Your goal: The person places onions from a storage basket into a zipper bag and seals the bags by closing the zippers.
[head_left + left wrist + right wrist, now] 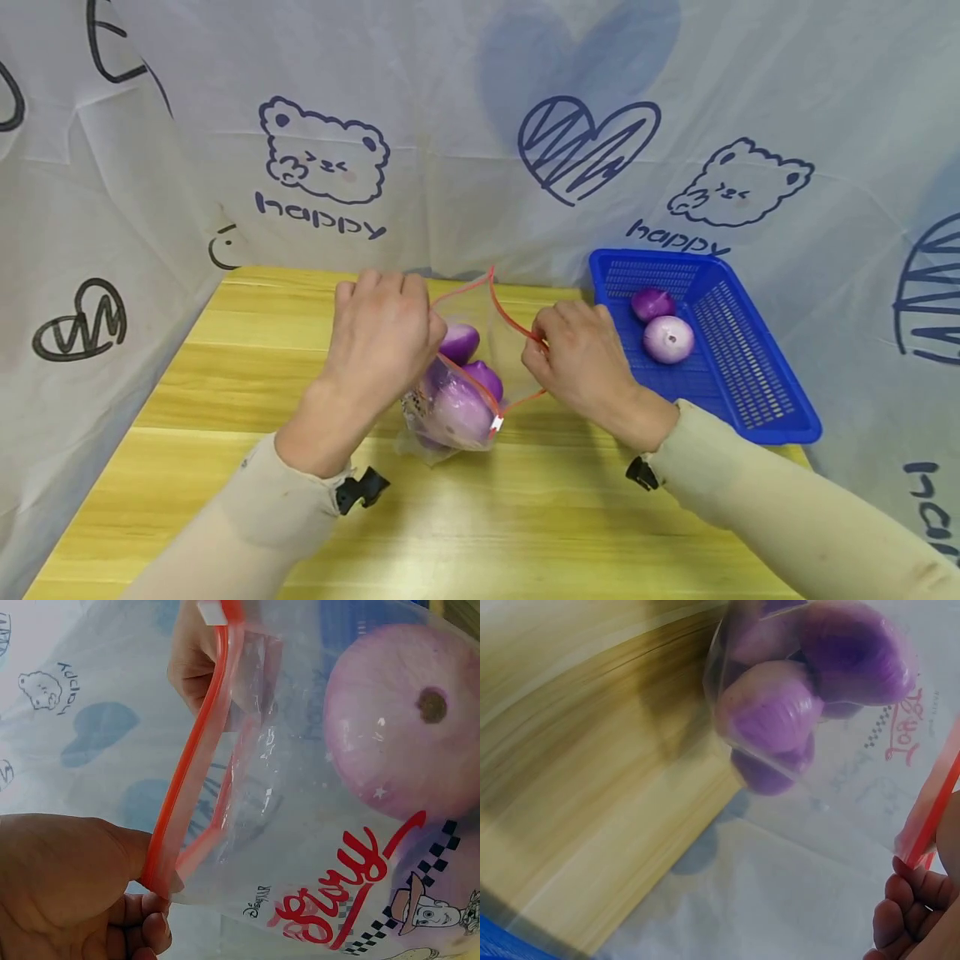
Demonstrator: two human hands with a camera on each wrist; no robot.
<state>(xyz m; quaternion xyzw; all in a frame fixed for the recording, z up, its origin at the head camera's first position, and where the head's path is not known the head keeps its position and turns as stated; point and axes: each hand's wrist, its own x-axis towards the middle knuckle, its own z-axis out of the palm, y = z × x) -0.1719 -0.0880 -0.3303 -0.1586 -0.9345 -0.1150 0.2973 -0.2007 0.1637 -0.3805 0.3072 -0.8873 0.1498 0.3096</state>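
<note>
Yellow wooden desk point(225, 467), printed sheet point(450, 125) behind. Bag point(457, 392) of onions at desk centre; left hand point(386, 333) and right hand point(573, 354) each pinch red rim. Blue basket point(750, 392) at right edge.

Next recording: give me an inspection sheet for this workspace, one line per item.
Surface: yellow wooden table, bare in front.
Job's things: clear zip bag with a red zipper strip, holding purple onions.
Clutter: blue basket on the right, two onions inside.
Hands: left hand and right hand each pinch the bag's zipper edge, pulling the mouth open.
Cables: nothing seen; a black clip sits at each sleeve cuff.
Surroundings: white sheet printed with bears, hearts and "happy".
</note>
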